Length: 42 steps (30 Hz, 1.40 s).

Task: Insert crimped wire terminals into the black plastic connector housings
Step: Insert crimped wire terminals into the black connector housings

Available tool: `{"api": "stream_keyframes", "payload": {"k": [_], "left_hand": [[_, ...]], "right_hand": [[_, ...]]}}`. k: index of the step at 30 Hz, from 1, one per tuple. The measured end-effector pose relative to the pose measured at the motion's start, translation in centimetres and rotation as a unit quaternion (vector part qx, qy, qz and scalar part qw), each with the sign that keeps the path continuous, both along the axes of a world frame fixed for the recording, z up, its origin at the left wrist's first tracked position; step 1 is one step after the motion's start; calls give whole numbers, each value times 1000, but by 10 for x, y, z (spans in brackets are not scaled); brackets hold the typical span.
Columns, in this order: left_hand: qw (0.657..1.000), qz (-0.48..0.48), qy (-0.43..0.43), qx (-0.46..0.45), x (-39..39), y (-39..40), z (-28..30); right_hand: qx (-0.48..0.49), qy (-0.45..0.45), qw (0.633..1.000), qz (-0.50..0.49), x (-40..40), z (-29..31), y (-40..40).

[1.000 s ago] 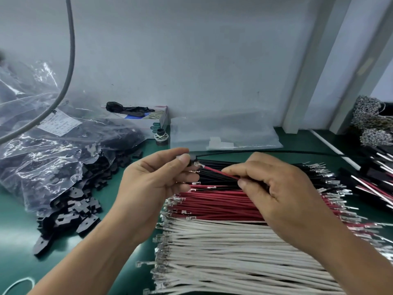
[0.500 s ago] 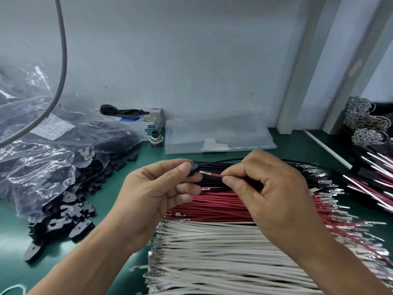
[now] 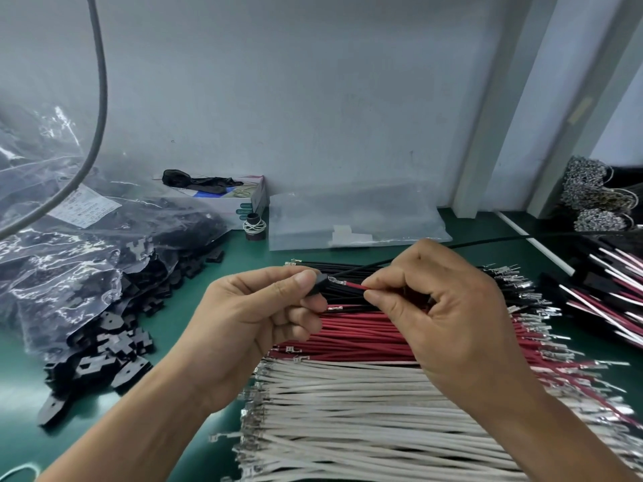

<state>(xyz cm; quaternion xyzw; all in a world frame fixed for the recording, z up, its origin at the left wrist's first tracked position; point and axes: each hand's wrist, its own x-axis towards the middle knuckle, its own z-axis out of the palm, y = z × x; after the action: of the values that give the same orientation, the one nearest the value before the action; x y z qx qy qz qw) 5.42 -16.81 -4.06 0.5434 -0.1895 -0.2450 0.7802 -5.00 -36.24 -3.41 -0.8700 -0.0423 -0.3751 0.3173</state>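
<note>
My left hand (image 3: 254,318) pinches a small black connector housing (image 3: 320,282) between thumb and forefinger. My right hand (image 3: 442,307) pinches a red wire (image 3: 356,286) near its end; the silver crimped terminal (image 3: 336,281) points left and its tip meets the housing's opening. A black wire runs from the housing up to the right, behind my right hand. Both hands hover above rows of black wires (image 3: 348,297), red wires (image 3: 348,339) and white wires (image 3: 348,412) laid on the green mat (image 3: 21,370).
A clear bag of black housings (image 3: 87,273) spills loose ones (image 3: 104,360) at the left. A small box (image 3: 226,200), a black spool (image 3: 254,226) and an empty plastic bag (image 3: 355,220) lie by the wall. Finished harnesses (image 3: 609,290) are piled at the right.
My hands have drawn together; the red wire's terminal moved left until its tip reached the housing in my left hand. The view shifted slightly.
</note>
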Motion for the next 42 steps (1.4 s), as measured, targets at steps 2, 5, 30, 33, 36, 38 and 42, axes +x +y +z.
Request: {"api": "stream_keyframes", "payload": {"k": [2, 5, 30, 33, 36, 38, 42], "left_hand": [[1000, -7, -2, 11, 1, 2, 1], [999, -13, -1, 37, 2, 5, 4], [984, 54, -146, 91, -16, -3, 7], [984, 54, -144, 85, -17, -4, 7], [983, 58, -142, 96, -15, -6, 8], [981, 72, -142, 108, -12, -6, 6], [982, 94, -116, 115, -5, -2, 2]], "right_hand": [[-1, 12, 1000, 23, 0, 1, -2], [-27, 29, 998, 46, 0, 4, -7], [-103, 39, 994, 3, 1, -4, 13], [-101, 38, 994, 10, -1, -2, 12], [-184, 18, 981, -52, -3, 8, 7], [-228, -2, 971, -76, -6, 14, 7], [-210, 124, 969, 37, -11, 11, 23]]}}
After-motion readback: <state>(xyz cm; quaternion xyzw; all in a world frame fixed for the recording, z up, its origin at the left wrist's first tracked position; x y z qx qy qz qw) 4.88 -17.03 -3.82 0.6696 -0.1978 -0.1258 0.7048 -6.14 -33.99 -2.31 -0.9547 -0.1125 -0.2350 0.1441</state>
